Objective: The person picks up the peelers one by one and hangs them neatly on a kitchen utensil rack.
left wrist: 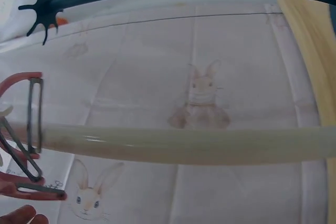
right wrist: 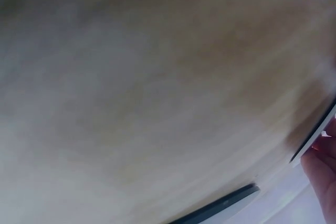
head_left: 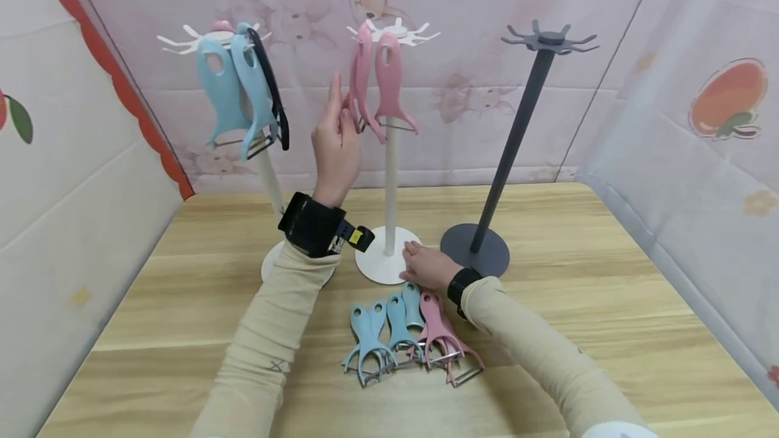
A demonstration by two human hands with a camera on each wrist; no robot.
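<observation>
Left hand [head_left: 336, 147], index finger straight, at the pink peelers [head_left: 388, 80] hung on the middle stand [head_left: 391, 181]; any pinch is hidden. Right hand [head_left: 431, 268] touches the base [head_left: 376, 265], hold unclear; firm pressure there should limit tipping.

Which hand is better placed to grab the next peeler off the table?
Probably the right hand: it's low, at the middle stand's white base, just beyond the piled peelers. The left hand is raised beside the hanging pink peelers.
</observation>
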